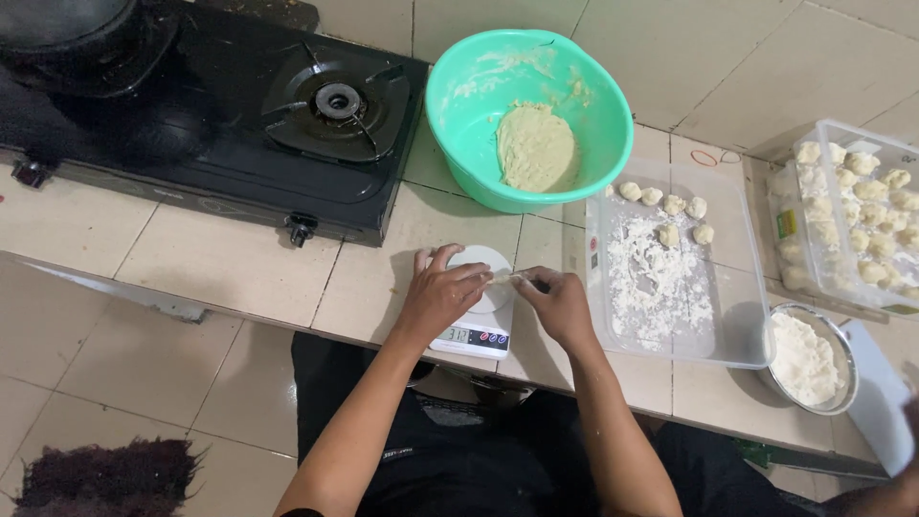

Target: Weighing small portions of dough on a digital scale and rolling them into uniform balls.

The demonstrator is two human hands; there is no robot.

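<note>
A small white kitchen scale (479, 330) sits at the tiled counter's front edge. My left hand (442, 295) rests over its round platform, fingers curled. My right hand (558, 303) is just to its right. Both hands pinch a small piece of pale dough (504, 278) between their fingertips above the scale. Behind them a green plastic bowl (459, 96) holds a lump of dough (535, 146).
A clear floured tray (737, 287) with several dough balls (670, 206) lies to the right. A clear box (833, 144) of dough balls and a metal bowl of flour (804, 359) stand further right. A black gas stove (220, 105) fills the back left.
</note>
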